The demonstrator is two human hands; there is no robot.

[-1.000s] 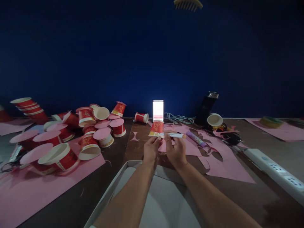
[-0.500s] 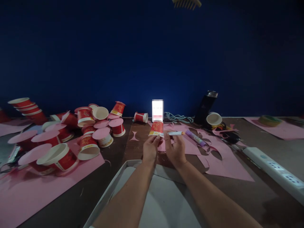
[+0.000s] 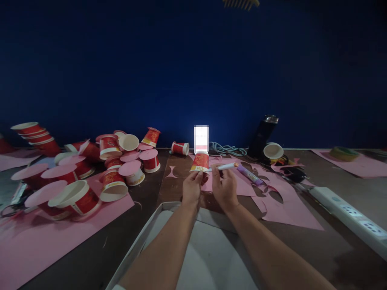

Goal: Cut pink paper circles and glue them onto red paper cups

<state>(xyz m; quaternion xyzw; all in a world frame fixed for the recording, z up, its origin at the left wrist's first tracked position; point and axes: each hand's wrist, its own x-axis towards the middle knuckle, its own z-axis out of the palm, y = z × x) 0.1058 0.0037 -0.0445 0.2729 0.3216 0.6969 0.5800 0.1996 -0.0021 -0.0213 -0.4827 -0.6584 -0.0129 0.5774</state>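
Observation:
My left hand [image 3: 192, 187] is closed on the white rim of a red paper cup [image 3: 200, 162], which is held upside down with its base upward. In my right hand [image 3: 225, 187] is a white marker pen [image 3: 223, 166] with an orange end, gripped between thumb and fingers. The pen's left end meets or nearly meets the cup's lower right side; contact is hard to tell. Just right of the pen, a purple tube [image 3: 250, 175] lies on cut pink paper [image 3: 290, 209]. Behind the cup stands a bright, blurred white rectangle [image 3: 201, 137].
At left, several red paper cups [image 3: 80, 201], many topped with pink discs, crowd a pink sheet [image 3: 60, 249]. A grey-white box lid [image 3: 169, 213] lies under my forearms. On the right are a dark flask [image 3: 260, 137], a tipped cup [image 3: 273, 151], a power strip [image 3: 347, 219] and tape [image 3: 344, 154].
The right hand has shifted slightly right, and the pen now slants with its orange end higher. My left hand still holds the cup in nearly the same place.

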